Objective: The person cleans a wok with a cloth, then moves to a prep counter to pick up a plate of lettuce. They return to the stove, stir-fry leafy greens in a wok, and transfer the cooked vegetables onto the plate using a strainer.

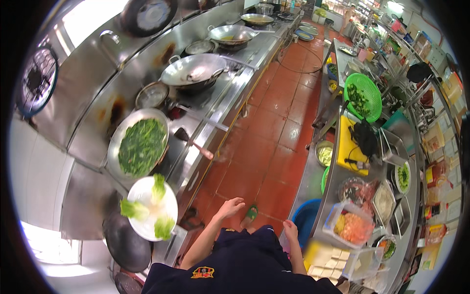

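Note:
My left hand hangs over the tiled floor in front of me, holding nothing, with its fingers loosely bent. Lower at my right side is my right hand, near a blue plastic basket; its fingers are small and partly turned away, and nothing shows in it. To the left, a white plate bears three bunches of lettuce leaves. Just beyond it a metal wok holds chopped leafy greens in liquid. A spatula with a pinkish handle lies across the stove edge.
The steel stove counter runs along the left with several woks. On the right counter are a yellow cutting board, a green colander of leaves and a plastic container of orange food. A floor hose lies ahead; a person stands far off.

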`<state>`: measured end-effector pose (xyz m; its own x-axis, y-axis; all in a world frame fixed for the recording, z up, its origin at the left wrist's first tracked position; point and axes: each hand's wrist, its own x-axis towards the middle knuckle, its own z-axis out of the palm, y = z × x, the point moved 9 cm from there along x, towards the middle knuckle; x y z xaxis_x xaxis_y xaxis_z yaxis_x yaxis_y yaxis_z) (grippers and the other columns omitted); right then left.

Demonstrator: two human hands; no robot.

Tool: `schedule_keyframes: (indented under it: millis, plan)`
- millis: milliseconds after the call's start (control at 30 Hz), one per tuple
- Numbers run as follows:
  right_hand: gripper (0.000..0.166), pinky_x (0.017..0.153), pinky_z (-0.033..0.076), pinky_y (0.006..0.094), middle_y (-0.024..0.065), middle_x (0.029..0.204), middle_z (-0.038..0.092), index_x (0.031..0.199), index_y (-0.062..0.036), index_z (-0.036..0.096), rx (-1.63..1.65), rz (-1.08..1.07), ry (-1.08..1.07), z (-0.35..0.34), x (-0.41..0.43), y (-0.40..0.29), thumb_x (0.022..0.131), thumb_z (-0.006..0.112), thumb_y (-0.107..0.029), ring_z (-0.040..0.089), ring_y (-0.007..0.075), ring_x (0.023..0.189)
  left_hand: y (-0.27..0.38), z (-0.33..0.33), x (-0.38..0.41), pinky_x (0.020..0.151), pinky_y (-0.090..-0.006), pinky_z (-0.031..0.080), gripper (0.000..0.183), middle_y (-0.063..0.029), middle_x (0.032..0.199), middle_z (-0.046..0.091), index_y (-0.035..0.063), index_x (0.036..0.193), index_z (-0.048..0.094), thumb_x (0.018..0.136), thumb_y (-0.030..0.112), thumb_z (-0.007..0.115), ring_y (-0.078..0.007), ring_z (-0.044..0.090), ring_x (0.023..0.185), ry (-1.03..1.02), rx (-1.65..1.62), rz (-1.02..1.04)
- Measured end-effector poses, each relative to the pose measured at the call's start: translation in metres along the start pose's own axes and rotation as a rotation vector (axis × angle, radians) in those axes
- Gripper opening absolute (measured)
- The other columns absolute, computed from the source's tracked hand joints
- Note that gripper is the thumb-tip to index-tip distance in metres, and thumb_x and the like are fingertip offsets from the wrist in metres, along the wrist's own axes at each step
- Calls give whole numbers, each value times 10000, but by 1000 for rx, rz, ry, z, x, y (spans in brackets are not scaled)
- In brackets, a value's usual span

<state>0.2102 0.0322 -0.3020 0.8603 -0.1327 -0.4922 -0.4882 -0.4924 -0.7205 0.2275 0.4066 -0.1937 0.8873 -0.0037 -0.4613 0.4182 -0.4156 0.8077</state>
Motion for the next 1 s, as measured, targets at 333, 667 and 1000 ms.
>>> schedule_keyframes:
  millis: [333, 667, 1000]
  plan:
    - [407, 926, 473, 322, 135, 1136, 677, 1227, -53, 618, 52, -158, 13, -33, 261, -271, 912, 645, -309, 635, 216, 1044, 63, -49, 220, 912, -350, 505, 426, -136, 1117, 691, 63, 1207, 637, 911, 369, 609, -237, 644, 1083, 31, -277, -166]
    - [346, 882, 500, 306, 126, 1091, 686, 1191, -36, 628, -54, -440, -14, -22, 595, -533, 895, 673, -210, 645, 182, 989, 213, -211, 517, 932, -390, 500, 422, -153, 1160, 672, 85, 1227, 621, 900, 352, 613, -294, 641, 1093, 233, -229, -29]
    - [381, 812, 533, 356, 157, 1056, 688, 1182, -73, 630, -242, -795, -22, 16, 896, -912, 848, 692, -246, 683, 255, 918, 292, -369, 675, 888, -367, 512, 388, -140, 1083, 694, 55, 1166, 651, 924, 353, 597, -249, 662, 1012, 354, -263, -150]
